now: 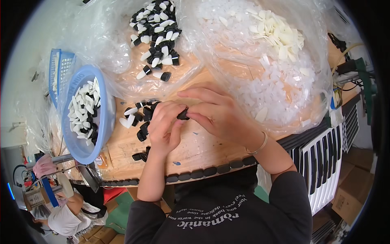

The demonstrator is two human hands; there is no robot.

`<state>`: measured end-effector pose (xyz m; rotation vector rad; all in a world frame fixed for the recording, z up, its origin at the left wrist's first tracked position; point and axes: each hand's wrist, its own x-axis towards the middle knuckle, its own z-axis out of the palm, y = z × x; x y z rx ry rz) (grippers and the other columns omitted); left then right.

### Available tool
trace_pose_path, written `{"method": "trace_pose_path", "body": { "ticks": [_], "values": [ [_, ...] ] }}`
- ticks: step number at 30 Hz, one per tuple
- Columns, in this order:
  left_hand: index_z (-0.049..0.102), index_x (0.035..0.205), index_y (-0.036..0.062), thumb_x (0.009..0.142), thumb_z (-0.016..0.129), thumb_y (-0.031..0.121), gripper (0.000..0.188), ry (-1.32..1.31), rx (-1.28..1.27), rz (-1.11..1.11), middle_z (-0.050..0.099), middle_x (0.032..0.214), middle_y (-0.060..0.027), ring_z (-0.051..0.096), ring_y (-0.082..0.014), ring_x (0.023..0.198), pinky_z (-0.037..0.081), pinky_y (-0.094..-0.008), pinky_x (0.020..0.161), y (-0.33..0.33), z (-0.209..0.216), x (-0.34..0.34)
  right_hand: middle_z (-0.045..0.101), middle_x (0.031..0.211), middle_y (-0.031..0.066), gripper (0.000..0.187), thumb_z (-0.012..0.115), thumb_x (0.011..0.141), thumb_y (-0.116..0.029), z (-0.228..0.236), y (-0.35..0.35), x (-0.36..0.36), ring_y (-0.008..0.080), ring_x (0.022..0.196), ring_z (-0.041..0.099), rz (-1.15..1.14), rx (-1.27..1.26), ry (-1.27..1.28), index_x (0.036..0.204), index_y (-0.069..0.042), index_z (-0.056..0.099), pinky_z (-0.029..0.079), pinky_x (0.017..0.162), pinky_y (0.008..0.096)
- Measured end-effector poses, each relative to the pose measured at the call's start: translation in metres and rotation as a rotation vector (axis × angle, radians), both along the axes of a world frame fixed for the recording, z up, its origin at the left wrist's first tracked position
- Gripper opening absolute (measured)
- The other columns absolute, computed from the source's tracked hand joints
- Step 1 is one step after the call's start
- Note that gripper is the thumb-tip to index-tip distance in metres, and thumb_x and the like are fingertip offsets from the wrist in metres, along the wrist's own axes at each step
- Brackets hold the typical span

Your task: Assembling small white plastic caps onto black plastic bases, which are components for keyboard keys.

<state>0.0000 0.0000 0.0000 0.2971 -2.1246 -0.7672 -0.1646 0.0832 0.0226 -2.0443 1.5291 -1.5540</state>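
A small black plastic piece (183,114) is pinched between the fingertips of both hands above the wooden table. My left hand (163,124) has its fingers curled round one side of it. From the other side my right hand (221,116) grips it between thumb and forefinger, its other fingers raised. Much of the piece is hidden by the fingers, so its exact kind does not show. Beside my left hand lie several loose black pieces (142,131), and among them are white oval-ended pieces (129,121).
At left stands a blue basin (106,122) with black-and-white pieces inside; a blue basket (61,65) is behind it. Black-and-white pieces (160,30) lie on plastic at the back. A clear bag (321,81) holds translucent bits. Black ovals (197,174) line the front edge. Another person (69,217) sits lower left.
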Motion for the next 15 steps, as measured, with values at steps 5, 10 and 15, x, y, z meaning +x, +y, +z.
{"method": "trace_pose_path", "body": {
  "ticks": [5, 10, 15],
  "values": [
    [0.062, 0.1, -0.0052, 0.07, 0.062, -0.01, 0.031, 0.011, -0.084, 0.043, 0.064, 0.093, -0.0163, 0.06, -0.033, 0.087, 0.048, -0.0385, 0.08, 0.0002, 0.002, -0.0007, 0.064, 0.108, 0.0087, 0.01, 0.065, 0.075, 0.002, -0.0039, -0.0042, 0.0067, 0.0253, 0.093, 0.062, 0.026, 0.017, -0.091, 0.083, -0.002, 0.063, 0.051, 0.078, 0.0334],
    [0.062, 0.1, -0.0054, 0.07, 0.063, -0.01, 0.03, 0.024, -0.051, 0.046, 0.064, 0.092, -0.0163, 0.06, -0.033, 0.087, 0.048, -0.0383, 0.08, 0.0022, -0.0014, -0.0031, 0.065, 0.107, 0.0093, 0.008, 0.065, 0.074, 0.002, -0.0089, -0.0055, 0.0067, 0.0241, 0.086, 0.064, -0.035, -0.047, -0.048, 0.078, -0.003, 0.059, 0.052, 0.076, 0.0332],
    [0.062, 0.1, -0.0056, 0.072, 0.063, -0.01, 0.028, 0.043, 0.168, 0.043, 0.064, 0.093, -0.0159, 0.06, -0.0307, 0.088, 0.047, -0.0362, 0.082, 0.0065, -0.0076, -0.0024, 0.065, 0.106, 0.0099, 0.009, 0.065, 0.074, 0.001, -0.0056, -0.0019, 0.0067, 0.0235, 0.085, 0.064, -0.136, -0.095, 0.093, 0.078, -0.004, 0.059, 0.051, 0.076, 0.0333]
  ]
}}
